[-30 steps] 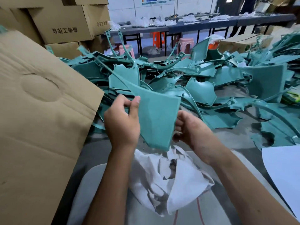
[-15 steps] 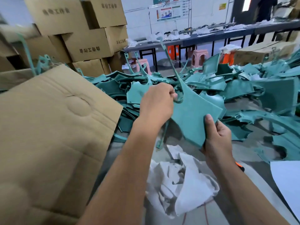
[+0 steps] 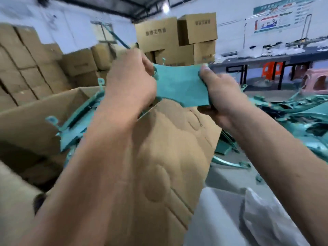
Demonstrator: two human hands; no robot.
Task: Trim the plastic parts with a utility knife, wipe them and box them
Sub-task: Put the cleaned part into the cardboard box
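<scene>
Centre frame: your left hand (image 3: 131, 82) and right hand (image 3: 220, 93) each pinch an end of the teal part (image 3: 181, 86), held level above the open box (image 3: 40, 112), likely for boxing.

- A flat teal plastic part (image 3: 181, 86) is held up in the air between both hands, above the bent flap of an open cardboard box (image 3: 44, 112). The left hand (image 3: 129, 80) grips its left end, the right hand (image 3: 220, 91) its right end, thumb on the upper corner. A thin teal arm runs up and left behind the left hand.
- The box sits low on the left, with more teal parts (image 3: 76, 134) lying inside against its wall.
- A heap of loose teal parts (image 3: 291, 110) covers the worktop on the right.
- A crumpled white cloth (image 3: 269, 221) lies at the lower right.
</scene>
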